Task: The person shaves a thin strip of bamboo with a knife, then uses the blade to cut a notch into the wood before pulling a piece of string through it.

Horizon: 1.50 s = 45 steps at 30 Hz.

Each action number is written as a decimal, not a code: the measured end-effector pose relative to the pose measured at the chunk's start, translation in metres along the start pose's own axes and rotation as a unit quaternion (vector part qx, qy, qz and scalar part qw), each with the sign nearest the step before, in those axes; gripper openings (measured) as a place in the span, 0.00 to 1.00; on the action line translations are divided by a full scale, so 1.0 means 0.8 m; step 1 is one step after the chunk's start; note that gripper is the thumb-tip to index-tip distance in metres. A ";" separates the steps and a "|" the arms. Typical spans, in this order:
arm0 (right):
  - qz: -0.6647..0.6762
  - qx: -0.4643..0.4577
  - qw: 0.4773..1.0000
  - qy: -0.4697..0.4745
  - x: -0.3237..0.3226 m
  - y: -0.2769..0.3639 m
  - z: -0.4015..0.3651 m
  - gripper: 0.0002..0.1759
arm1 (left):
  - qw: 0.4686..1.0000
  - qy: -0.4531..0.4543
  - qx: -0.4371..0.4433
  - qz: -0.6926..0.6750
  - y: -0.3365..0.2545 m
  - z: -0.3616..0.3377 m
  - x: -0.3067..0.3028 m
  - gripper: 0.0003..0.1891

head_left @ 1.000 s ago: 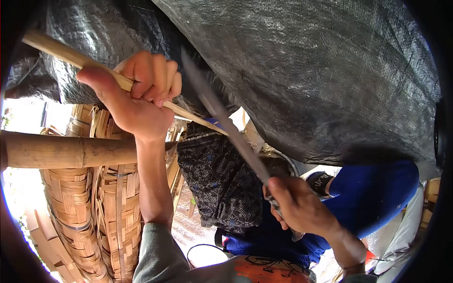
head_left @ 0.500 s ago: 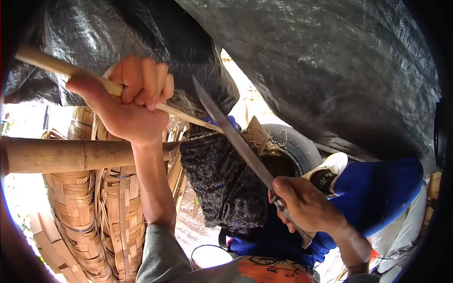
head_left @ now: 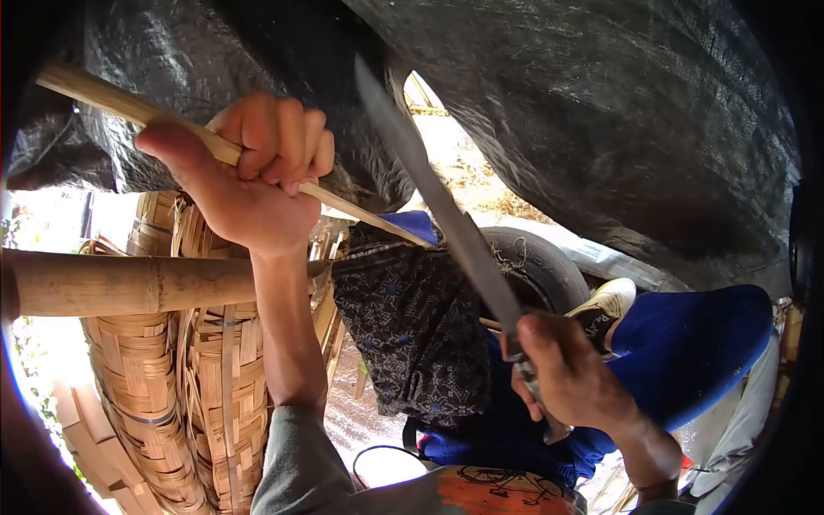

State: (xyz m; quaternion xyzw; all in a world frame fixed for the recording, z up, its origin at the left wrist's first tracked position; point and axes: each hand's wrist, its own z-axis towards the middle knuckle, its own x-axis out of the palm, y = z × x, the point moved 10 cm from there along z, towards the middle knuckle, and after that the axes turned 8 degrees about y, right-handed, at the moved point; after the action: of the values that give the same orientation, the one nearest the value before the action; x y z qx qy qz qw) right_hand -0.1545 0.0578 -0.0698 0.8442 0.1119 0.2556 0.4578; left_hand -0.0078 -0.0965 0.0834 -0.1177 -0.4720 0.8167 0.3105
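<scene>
A long pale strip of wood or bamboo (head_left: pixel 369 215) slants down from the upper left, with my left hand (head_left: pixel 245 176) wrapped round its middle. Its thin lower end lies over a dark patterned cloth (head_left: pixel 412 335). My right hand (head_left: pixel 571 373) grips the handle of a long knife (head_left: pixel 446 215), whose blade points up and to the left. The blade is just right of the strip's tip; whether they touch I cannot tell. The cloth hangs over my lap.
A thick bamboo pole (head_left: pixel 129 283) runs across the left side, before woven bamboo rolls (head_left: pixel 146 369). Dark plastic sheeting (head_left: pixel 618 120) hangs overhead. Behind the cloth is a tyre (head_left: pixel 554 266), near my shoe (head_left: pixel 614 300). A round hoop (head_left: pixel 356 468) lies low in the middle.
The knife has swung more upright, its tip higher. My left hand and the strip have shifted slightly right. A brown flake near the blade is no longer visible.
</scene>
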 end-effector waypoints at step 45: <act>0.023 0.116 0.993 0.013 0.017 -0.049 0.004 0.21 | 0.966 -0.232 0.027 0.112 0.021 -0.071 -0.058 0.24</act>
State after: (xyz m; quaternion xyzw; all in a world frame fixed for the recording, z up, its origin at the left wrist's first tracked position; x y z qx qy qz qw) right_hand -0.1395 0.0832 -0.0993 0.8905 0.1272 0.2618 0.3497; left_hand 0.0492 -0.0920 0.0346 0.0312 -0.4925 0.8637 0.1021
